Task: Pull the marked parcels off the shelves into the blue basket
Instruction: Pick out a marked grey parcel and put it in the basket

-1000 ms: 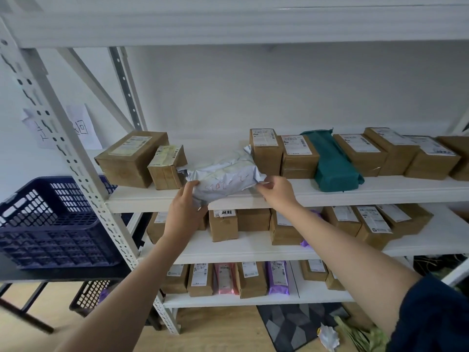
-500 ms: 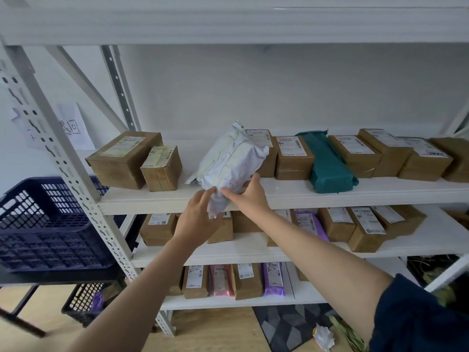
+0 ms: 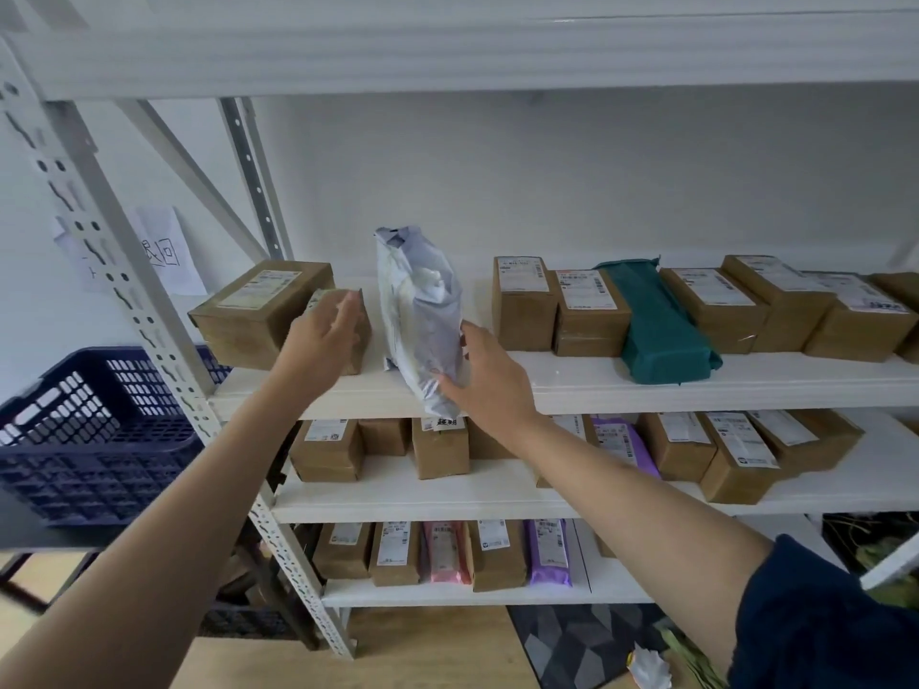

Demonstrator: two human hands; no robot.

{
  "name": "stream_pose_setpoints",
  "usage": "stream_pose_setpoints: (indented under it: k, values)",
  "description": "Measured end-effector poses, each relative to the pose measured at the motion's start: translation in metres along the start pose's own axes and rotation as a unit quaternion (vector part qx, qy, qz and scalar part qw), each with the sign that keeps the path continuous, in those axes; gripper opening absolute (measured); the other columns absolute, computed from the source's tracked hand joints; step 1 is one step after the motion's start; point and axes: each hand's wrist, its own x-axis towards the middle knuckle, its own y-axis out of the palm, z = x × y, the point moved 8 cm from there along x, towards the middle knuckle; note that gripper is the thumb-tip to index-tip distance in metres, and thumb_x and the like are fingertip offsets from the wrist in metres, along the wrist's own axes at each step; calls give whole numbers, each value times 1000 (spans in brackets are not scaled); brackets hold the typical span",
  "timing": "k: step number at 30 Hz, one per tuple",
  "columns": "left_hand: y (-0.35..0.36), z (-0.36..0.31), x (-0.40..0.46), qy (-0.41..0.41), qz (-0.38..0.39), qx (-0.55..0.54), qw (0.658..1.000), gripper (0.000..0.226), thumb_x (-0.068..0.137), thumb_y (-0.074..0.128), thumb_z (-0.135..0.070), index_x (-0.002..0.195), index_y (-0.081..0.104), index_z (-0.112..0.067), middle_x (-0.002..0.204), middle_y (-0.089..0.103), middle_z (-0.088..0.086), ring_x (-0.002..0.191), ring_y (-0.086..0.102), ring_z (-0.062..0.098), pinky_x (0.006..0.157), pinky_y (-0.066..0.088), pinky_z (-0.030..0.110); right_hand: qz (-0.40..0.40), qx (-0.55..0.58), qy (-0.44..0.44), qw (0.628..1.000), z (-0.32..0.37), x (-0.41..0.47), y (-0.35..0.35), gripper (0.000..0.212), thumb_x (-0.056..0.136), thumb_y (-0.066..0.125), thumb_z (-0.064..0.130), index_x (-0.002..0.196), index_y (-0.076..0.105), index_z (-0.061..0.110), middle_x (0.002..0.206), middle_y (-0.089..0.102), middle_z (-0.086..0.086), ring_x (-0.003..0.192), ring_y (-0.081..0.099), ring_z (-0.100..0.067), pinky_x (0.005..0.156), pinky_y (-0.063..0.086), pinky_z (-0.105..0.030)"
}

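Two hands are working the top shelf (image 3: 597, 385): right hand (image 3: 490, 377) is gripping the upright grey mailer (image 3: 420, 310), apparently unmarked; left hand (image 3: 325, 335), fingers spread, is reaching for the small box (image 3: 362, 335). Blue basket (image 3: 94, 435) is waiting at nine o'clock.

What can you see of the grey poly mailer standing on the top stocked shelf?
The grey poly mailer is a soft, crinkled plastic bag, pale grey-white, with a folded top end. It stands on end, leaning slightly, its lower end at the front edge of the white shelf, between brown boxes. The right hand touches its lower right side with loosely spread fingers; whether it grips is unclear. The left hand is apart from it, open. No marking shows on this side.
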Motion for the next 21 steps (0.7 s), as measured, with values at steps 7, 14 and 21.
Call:
stream_pose_setpoints:
  k: [7,14,21]
  values:
    - [-26,-21,-11,98,0,117,988,74,94,24,-72,119,51,-8,107,65,10,79,54,3,68,41,27,10,-97,-128,987,35,2,17,59,87,73,36,136,47,17,122,57,-6,97,63,-23,70,57,-33]
    - [-34,13,-23,30,29,151,988,64,99,40,-56,151,31,-21,136,60,3,99,63,23,83,54,42,85,-65,-98,989,41,6,42,64,89,63,45,145,39,23,128,51,-4,108,56,-23,83,55,-39]
    - [-47,45,-39,13,26,168,985,60,98,32,-60,143,41,-22,113,69,0,94,67,21,80,57,47,179,-45,43,982,-6,11,75,81,67,68,72,130,45,27,118,56,5,106,54,-16,84,54,-39]
